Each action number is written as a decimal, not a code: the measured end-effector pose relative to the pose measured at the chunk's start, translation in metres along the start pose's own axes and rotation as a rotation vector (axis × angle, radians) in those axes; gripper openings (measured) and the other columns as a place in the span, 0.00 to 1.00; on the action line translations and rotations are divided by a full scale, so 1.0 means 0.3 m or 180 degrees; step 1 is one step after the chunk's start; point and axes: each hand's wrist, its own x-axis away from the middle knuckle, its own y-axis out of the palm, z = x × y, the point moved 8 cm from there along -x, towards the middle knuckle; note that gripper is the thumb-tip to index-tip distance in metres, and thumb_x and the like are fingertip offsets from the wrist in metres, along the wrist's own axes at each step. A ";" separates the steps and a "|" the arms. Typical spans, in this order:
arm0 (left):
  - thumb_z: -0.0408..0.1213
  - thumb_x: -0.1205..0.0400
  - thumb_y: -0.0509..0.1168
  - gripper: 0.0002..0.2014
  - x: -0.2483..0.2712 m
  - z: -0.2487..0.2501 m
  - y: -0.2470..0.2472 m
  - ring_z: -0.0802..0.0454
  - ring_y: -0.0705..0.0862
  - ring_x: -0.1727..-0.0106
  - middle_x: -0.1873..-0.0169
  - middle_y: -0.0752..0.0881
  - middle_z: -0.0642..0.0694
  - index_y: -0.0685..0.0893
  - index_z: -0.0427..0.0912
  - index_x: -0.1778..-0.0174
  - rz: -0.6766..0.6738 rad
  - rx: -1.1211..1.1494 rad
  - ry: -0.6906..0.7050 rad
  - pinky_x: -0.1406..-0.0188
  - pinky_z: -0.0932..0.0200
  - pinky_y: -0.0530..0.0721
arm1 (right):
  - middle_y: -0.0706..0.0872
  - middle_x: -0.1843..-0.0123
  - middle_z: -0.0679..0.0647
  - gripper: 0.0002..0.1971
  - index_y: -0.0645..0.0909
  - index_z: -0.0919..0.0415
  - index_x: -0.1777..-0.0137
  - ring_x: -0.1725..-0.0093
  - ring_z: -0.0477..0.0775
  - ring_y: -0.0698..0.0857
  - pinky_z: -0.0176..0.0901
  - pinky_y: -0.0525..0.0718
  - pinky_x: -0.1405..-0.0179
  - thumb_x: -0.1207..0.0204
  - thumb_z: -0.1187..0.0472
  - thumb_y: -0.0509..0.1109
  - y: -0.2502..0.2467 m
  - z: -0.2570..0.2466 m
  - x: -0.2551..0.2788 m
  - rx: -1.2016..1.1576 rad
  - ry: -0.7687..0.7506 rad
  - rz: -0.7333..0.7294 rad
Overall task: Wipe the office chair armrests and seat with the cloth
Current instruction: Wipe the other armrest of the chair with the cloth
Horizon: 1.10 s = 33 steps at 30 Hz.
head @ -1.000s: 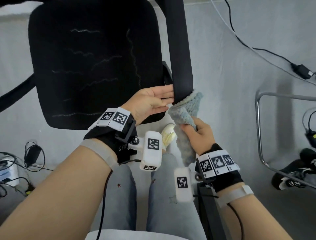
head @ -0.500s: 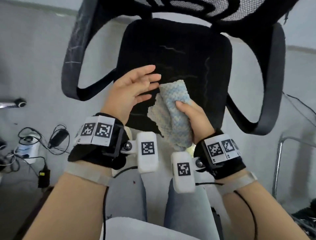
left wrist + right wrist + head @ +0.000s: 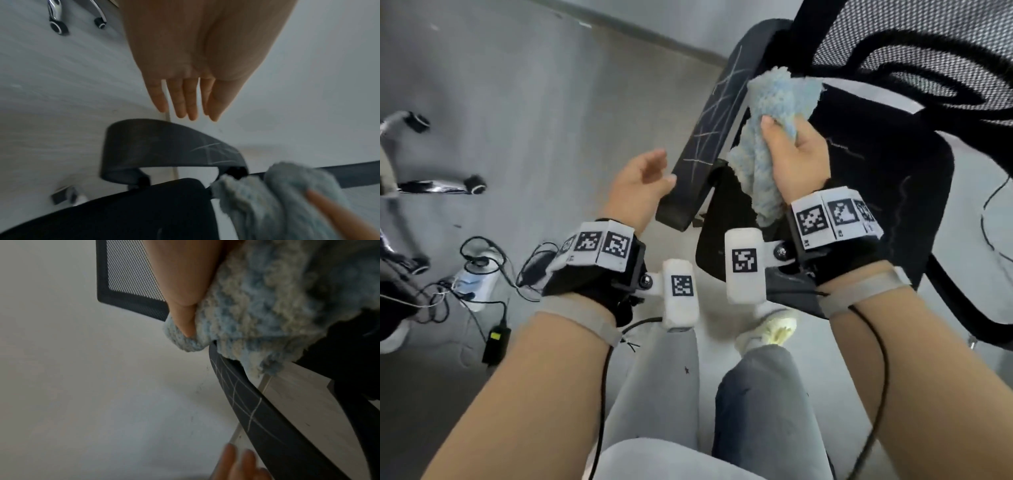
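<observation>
Grey floor (image 3: 544, 102), cables near left. Head view: cloth (image 3: 774, 113) gone from seat (image 3: 876, 164) to far end of scratched left armrest (image 3: 709, 137), bunched in right hand (image 3: 796, 150); left hand (image 3: 640, 186) open beside it.

Left wrist: fingers (image 3: 185, 100) straight, clear of armrest.

Right wrist: thumb (image 3: 186, 321) pinching cloth. Second armrest probably next.

Right hand (image 3: 185, 293) gripping blue cloth (image 3: 267, 308) (fluffy), touching scratched armrest (image 3: 257, 415), mesh backrest (image 3: 131, 275) behind

Black wrist mounts (image 3: 599, 274) with square-code tags, grey straps, grey trousers (image 3: 753, 404).
</observation>
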 end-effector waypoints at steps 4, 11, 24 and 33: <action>0.18 0.22 0.55 0.26 -0.035 -0.104 0.053 0.71 0.83 0.57 0.39 0.79 0.45 0.69 0.36 0.27 -0.0683 0.0024 -0.0068 0.51 0.73 0.81 | 0.75 0.58 0.58 0.09 0.77 0.46 0.68 0.65 0.52 0.73 0.37 0.69 0.66 0.27 0.49 0.62 0.172 0.081 -0.037 0.1483 -0.0083 -0.0673; 0.19 0.22 0.58 0.18 -0.059 -0.144 0.038 0.61 0.87 0.68 0.61 0.87 0.44 0.76 0.30 0.36 -0.0948 -0.0091 -0.0078 0.52 0.59 0.86 | 0.70 0.31 0.59 0.24 0.72 0.40 0.31 0.35 0.62 0.75 0.56 0.78 0.35 0.26 0.58 0.67 0.249 0.159 0.163 0.2252 -0.0449 -0.1539; 0.17 0.25 0.61 0.20 -0.072 -0.181 0.020 0.59 0.85 0.63 0.63 0.86 0.48 0.74 0.25 0.35 -0.0969 0.0161 -0.0273 0.50 0.62 0.85 | 0.67 0.30 0.60 0.21 0.75 0.40 0.34 0.36 0.62 0.73 0.55 0.80 0.40 0.27 0.57 0.67 0.282 0.093 0.191 0.2618 -0.0789 -0.1442; 0.60 0.19 0.33 0.36 -0.024 -0.298 -0.019 0.52 0.78 0.36 0.47 0.84 0.46 0.83 0.42 0.48 -0.0306 0.1329 -0.1196 0.35 0.56 0.76 | 0.67 0.32 0.63 0.22 0.74 0.47 0.31 0.34 0.61 0.72 0.54 0.78 0.35 0.25 0.61 0.65 0.248 0.036 0.000 0.2365 -0.0782 -0.0693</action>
